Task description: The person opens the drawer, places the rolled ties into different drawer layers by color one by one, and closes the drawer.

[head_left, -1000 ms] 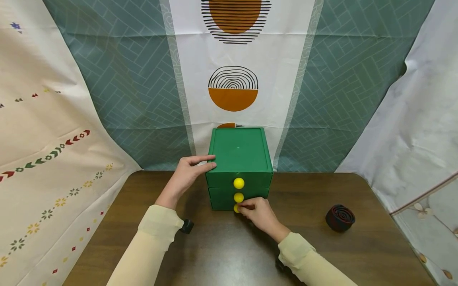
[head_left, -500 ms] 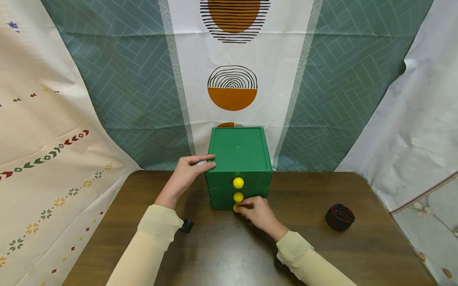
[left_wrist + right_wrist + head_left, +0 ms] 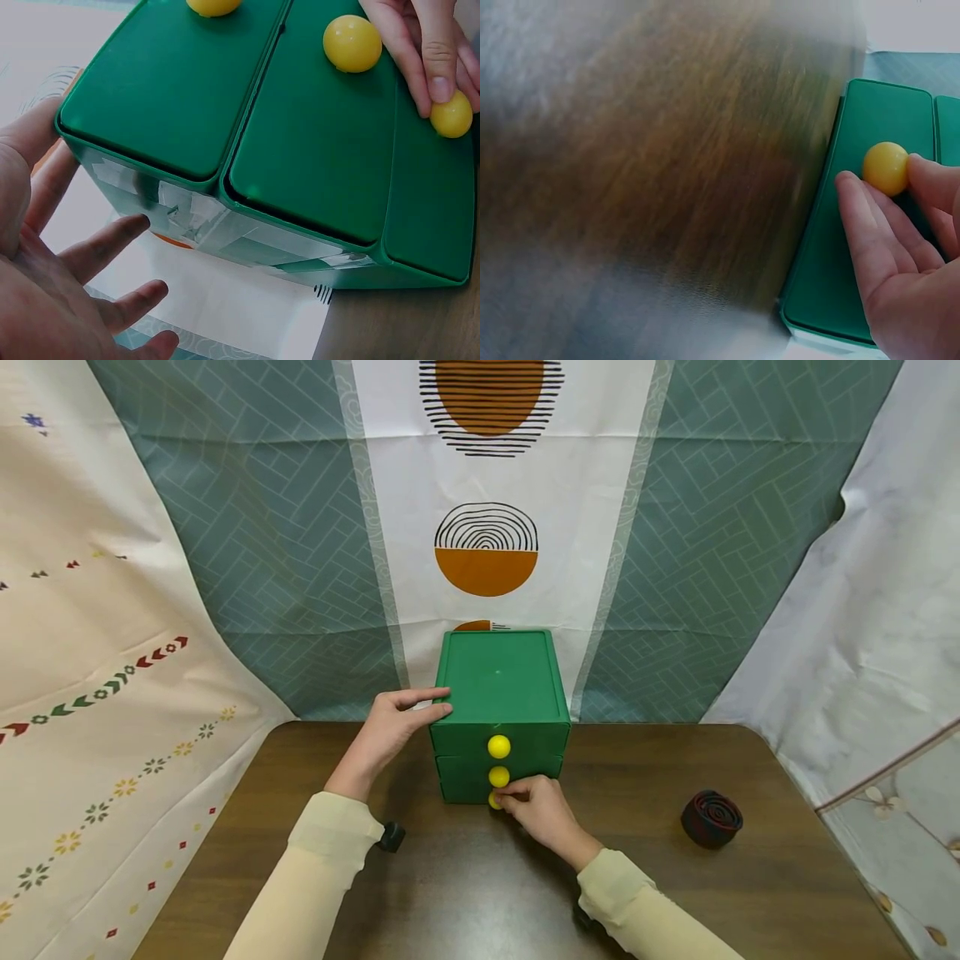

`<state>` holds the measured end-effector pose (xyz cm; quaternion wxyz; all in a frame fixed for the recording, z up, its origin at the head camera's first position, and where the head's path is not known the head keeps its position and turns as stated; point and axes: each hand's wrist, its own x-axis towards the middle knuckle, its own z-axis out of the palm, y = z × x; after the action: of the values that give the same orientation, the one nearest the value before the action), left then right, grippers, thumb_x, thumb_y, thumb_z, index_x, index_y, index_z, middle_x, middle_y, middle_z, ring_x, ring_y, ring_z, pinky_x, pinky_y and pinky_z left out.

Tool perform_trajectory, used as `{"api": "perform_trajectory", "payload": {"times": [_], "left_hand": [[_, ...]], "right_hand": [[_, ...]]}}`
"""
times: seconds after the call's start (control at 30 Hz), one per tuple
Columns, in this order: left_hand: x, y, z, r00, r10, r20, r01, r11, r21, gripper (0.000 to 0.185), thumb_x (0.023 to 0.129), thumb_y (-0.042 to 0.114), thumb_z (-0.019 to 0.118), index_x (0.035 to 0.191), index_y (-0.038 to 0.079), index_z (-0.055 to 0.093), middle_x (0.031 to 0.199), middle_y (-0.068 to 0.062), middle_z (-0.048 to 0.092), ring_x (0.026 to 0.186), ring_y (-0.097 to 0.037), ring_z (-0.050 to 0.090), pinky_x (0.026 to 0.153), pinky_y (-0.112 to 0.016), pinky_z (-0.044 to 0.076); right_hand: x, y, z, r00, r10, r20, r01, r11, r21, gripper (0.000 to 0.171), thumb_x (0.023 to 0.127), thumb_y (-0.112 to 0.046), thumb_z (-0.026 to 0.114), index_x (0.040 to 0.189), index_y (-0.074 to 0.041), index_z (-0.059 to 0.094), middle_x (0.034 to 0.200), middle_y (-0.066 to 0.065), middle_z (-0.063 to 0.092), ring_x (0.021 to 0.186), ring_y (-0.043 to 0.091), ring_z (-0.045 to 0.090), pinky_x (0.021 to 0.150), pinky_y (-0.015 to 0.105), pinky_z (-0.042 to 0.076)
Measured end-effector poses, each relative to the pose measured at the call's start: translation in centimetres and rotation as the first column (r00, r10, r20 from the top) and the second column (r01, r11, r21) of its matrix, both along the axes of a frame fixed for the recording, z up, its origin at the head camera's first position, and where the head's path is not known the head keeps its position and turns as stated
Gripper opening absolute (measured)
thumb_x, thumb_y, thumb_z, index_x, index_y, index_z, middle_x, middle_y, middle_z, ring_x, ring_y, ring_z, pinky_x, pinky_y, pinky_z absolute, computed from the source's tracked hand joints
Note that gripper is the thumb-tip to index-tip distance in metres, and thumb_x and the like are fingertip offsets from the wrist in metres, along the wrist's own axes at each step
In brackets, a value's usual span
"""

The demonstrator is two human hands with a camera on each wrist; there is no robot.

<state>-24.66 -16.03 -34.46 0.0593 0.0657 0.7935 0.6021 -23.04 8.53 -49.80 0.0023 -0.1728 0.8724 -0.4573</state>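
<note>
A green drawer box (image 3: 502,677) stands on the table with three yellow ball-shaped knobs down its front. My left hand (image 3: 386,732) rests its thumb and index finger at the left edge of the box's top; in the left wrist view its other fingers spread, fairly straight, beside the taped side. Down at the front, my right hand (image 3: 547,817) pinches the lowest knob (image 3: 886,169) between thumb and fingers. Above it, the top knob (image 3: 498,747) and the middle knob (image 3: 499,777) are untouched. All the drawers sit closed, their fronts nearly flush.
A dark coil (image 3: 712,819) of red-and-black strip lies on the wooden table (image 3: 480,893) to the right. Patterned cloth (image 3: 300,568) hangs close behind the box, and pale cloths hang at both sides. Each wrist wears a small black device.
Both hands keep their places on the box and the lowest knob. The whole head view shifts very slightly; the drawers look unmoved.
</note>
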Motion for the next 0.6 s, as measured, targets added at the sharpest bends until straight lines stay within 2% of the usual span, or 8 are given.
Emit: {"api": "perform_trajectory", "payload": {"times": [0.1, 0.3, 0.6], "left_hand": [[-0.01, -0.07, -0.10, 1.000, 0.000, -0.002, 0.000, 1.000, -0.002, 0.041, 0.084, 0.034, 0.070, 0.123, 0.022, 0.064, 0.137, 0.003, 0.052, 0.135, -0.023, 0.037, 0.109, -0.048, 0.033], [-0.19, 0.06, -0.05, 1.000, -0.007, -0.026, 0.007, 1.000, -0.012, 0.039, 0.084, 0.032, 0.070, 0.122, 0.022, 0.065, 0.136, 0.006, 0.052, 0.133, -0.020, 0.039, 0.108, -0.047, 0.036], [-0.07, 0.03, -0.12, 1.000, 0.009, -0.024, -0.009, 1.000, -0.006, 0.039, 0.083, 0.032, 0.071, 0.121, 0.021, 0.066, 0.136, 0.005, 0.052, 0.133, -0.021, 0.038, 0.108, -0.047, 0.036]], "right_hand": [[0.01, -0.03, -0.13, 1.000, 0.002, -0.022, -0.001, 1.000, 0.006, 0.012, 0.085, -0.024, 0.070, 0.094, -0.020, 0.077, 0.090, -0.008, 0.073, 0.081, 0.004, 0.064, 0.062, 0.018, 0.052], [-0.09, 0.15, -0.07, 0.999, -0.001, -0.047, 0.001, 1.000, 0.005, 0.013, 0.084, -0.024, 0.070, 0.093, -0.019, 0.077, 0.089, -0.008, 0.073, 0.080, 0.004, 0.065, 0.061, 0.018, 0.052], [0.27, 0.12, 0.14, 1.000, 0.010, 0.012, -0.010, 1.000, 0.027, 0.013, 0.085, -0.027, 0.070, 0.094, -0.022, 0.077, 0.091, -0.011, 0.072, 0.083, 0.003, 0.064, 0.064, 0.018, 0.052]]}}
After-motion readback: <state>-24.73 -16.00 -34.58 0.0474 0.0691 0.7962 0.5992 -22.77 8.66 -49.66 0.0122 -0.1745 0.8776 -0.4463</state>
